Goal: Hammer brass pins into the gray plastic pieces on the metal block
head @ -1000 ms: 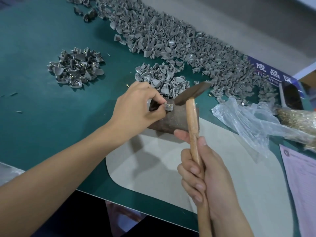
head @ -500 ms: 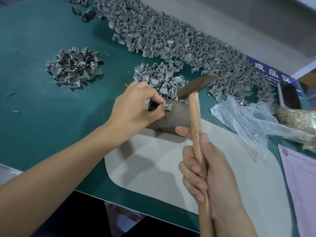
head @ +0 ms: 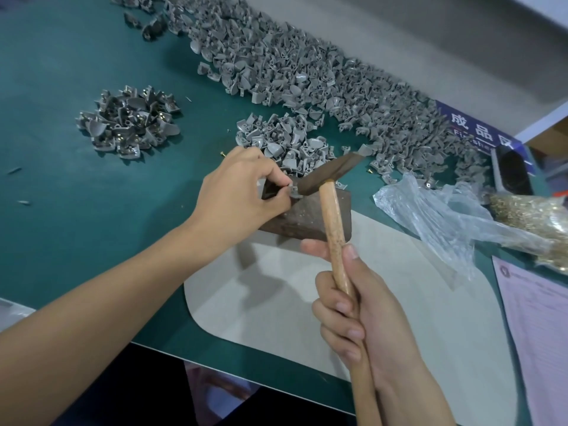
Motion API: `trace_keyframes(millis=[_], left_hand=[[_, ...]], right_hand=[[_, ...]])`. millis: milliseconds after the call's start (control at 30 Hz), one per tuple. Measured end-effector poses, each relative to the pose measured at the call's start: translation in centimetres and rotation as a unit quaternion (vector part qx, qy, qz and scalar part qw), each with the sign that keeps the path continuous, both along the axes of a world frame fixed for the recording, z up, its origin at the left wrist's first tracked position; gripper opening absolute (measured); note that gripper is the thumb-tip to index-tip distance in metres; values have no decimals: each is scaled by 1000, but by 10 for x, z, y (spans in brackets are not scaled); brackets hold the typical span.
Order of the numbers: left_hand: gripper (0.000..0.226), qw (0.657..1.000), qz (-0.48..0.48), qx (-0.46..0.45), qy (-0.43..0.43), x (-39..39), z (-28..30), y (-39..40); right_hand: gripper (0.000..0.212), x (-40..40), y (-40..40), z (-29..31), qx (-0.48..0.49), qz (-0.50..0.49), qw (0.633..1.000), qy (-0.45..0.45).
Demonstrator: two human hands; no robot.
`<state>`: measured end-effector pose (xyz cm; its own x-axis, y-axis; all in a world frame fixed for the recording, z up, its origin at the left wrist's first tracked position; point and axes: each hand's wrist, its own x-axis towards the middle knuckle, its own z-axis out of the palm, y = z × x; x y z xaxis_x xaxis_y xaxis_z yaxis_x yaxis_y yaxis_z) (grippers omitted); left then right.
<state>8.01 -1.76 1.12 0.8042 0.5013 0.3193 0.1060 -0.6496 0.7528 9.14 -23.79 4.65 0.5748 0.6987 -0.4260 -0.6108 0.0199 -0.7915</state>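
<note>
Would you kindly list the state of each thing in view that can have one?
left hand: pinches the gray piece on the metal block.
right hand: grips the hammer handle.
hammer head: down at the gray piece.
plastic bag: open, lying crumpled.
small gray pile: heaped, apart from the long heap.

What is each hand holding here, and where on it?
Right hand grips the hammer low on its wooden handle. Left hand pinches the gray plastic piece by its edge on the metal block.
</note>
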Motion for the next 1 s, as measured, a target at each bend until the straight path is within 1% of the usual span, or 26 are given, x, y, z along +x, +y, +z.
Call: trace_keyframes(millis=[200, 433, 600, 833, 900, 1000], left_hand=[[4, 1000, 6, 2, 0, 1, -1, 0], [4, 1000, -7, -12, -5, 0, 0, 1], [3, 1000, -5, -17, -3, 0, 0, 0], [4, 1000, 3, -17, 3, 0, 0, -1], [4, 1000, 5, -12, 6, 0, 1, -1], [4, 1000, -1, -8, 6, 1, -1, 1]], right_hand=[[48, 0, 0, -1, -1, -2, 1000, 1], [50, -1, 3, 3, -34, 10, 999, -36], [45, 0, 7, 3, -18, 3, 999, -28], [47, -1, 4, 6, -13, -6, 1000, -25], [46, -4, 4, 8, -13, -21, 999, -46], [44, -13, 3, 10, -24, -36, 992, -115]])
